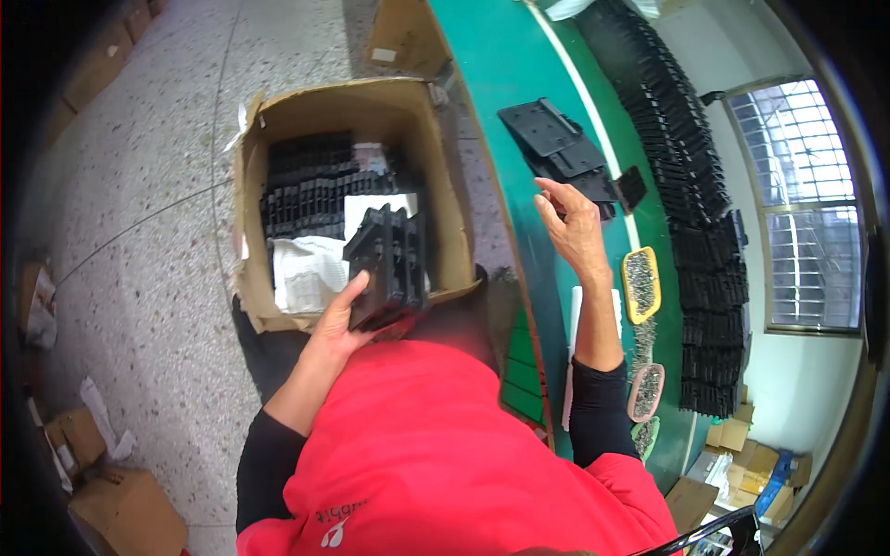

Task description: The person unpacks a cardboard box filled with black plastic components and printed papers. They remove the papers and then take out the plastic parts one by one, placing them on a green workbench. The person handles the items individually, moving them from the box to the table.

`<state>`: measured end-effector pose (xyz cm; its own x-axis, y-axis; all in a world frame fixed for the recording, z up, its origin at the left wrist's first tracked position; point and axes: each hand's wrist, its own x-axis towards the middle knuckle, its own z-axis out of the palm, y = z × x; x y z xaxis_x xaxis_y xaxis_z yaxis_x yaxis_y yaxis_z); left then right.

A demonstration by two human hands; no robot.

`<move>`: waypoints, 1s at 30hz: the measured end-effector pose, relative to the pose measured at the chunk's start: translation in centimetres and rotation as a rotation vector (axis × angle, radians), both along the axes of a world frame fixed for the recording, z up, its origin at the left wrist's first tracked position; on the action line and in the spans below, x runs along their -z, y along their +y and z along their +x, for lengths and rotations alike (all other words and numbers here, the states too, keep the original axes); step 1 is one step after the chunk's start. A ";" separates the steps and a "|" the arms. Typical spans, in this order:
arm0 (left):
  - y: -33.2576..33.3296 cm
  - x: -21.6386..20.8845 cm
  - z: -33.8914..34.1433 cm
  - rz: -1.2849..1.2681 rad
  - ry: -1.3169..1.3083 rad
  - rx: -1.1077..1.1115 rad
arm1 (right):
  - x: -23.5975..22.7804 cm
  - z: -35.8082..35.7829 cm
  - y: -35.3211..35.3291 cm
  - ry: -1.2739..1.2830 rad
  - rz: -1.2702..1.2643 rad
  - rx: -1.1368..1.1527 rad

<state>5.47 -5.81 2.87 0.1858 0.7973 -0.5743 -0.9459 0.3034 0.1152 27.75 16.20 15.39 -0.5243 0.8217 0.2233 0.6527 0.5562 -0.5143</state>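
My left hand (341,320) grips a stack of black plastic parts (387,264) at the near side of an open cardboard box (450,185). Rows of similar black parts (320,199) fill the box, with white paper sheets (311,273) lying among them. Over the green table, my right hand (577,227) is held with thumb and forefinger apart and nothing seen between them. Just beyond it lie several flat black plastic panels (547,130), partly overlapping. The right hand hides their near end, so whether it touches them I cannot tell.
On the table (482,46) stand a yellow tray (642,285) and a pink tray (646,393) of small metal pieces. Long stacks of black parts (709,315) line the wall side below a barred window (811,250). More cartons (130,510) sit on the floor at left.
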 end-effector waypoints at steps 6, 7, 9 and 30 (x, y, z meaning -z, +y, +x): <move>0.0 -0.3 0.4 -0.146 0.083 -0.094 | -0.4 -3.3 -5.0 -0.074 -0.323 -0.305; -0.4 0.3 0.2 -0.124 0.061 -0.098 | 0.1 -4.0 -5.9 -0.072 -0.387 -0.369; -0.5 1.5 0.1 -0.065 -0.001 -0.094 | 1.3 -4.7 -7.4 -0.001 -0.427 -0.429; -1.5 1.9 0.4 0.175 0.073 -0.001 | 1.6 -6.3 -11.4 0.171 -0.339 -0.299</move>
<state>5.91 -7.27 0.94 0.1478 0.8863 -0.4389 -0.9335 0.2716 0.2340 21.48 4.84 13.81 -0.7281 0.6817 0.0722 0.3799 0.4888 -0.7853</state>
